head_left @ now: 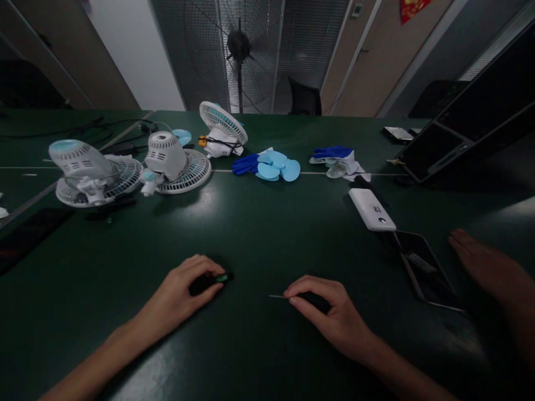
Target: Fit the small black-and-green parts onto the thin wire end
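Two forearms reach in from below: your left hand pinches a dark, green-tipped piece, your right hand grips a screwdriver, its shaft pointing left toward the left hand. Your palms hide most of both. A blue fan blade lies beyond, between them.

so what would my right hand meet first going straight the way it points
Probably the green-and-black item in your left hand, or that hand itself, though relative height is hard to judge.
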The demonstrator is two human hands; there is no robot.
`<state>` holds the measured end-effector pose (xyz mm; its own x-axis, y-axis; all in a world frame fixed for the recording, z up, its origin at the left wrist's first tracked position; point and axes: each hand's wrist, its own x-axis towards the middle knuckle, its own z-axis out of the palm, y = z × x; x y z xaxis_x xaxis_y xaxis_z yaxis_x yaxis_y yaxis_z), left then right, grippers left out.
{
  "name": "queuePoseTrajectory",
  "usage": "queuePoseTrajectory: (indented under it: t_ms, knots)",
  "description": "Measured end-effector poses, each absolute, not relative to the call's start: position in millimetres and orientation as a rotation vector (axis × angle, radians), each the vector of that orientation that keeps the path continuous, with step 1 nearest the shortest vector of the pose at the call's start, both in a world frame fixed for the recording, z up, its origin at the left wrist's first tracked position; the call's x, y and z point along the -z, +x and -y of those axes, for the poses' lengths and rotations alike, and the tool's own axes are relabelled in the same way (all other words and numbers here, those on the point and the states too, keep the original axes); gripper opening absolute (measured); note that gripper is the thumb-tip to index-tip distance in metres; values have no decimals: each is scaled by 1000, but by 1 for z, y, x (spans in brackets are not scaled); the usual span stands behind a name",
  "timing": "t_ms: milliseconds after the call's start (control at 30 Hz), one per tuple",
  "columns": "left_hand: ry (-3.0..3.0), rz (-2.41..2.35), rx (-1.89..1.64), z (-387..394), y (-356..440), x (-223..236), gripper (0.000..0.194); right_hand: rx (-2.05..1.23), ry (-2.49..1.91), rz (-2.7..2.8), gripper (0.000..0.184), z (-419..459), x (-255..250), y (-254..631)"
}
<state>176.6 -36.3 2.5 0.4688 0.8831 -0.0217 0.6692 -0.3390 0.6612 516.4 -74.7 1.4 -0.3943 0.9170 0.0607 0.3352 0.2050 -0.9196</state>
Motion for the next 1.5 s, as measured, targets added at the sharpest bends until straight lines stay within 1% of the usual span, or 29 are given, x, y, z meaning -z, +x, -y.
queuePoseTrajectory:
  t_ms: [100, 233, 733, 933, 1200, 1367, 1500]
  knots:
    - [2173, -1096, -438, 45, 214, -2, 16, -1153, -1151, 1874, 13, 75, -3, 515]
    - [2175, -1015, -458, 48, 235, -1, 14, -1136, -1153, 1923, 15, 75, -6, 514]
    - [2202, -967, -434, 47, 232, 5, 20, -1122, -1115, 1970, 13, 76, -3, 511]
    - [2229, -980, -425, 46, 234, 3, 19, -1240, -1086, 1747, 12, 73, 0, 512]
    - [2219, -971, -387, 46, 233, -1, 20, -1220, -1162, 1708, 11, 72, 0, 516]
    - [2220, -837, -444, 53, 244, -5, 23, -1139, -1270, 1617, 11, 72, 0, 518]
    - [2411, -688, -344, 57, 263, -8, 23, -1107, -1296, 1570, 12, 73, -1, 519]
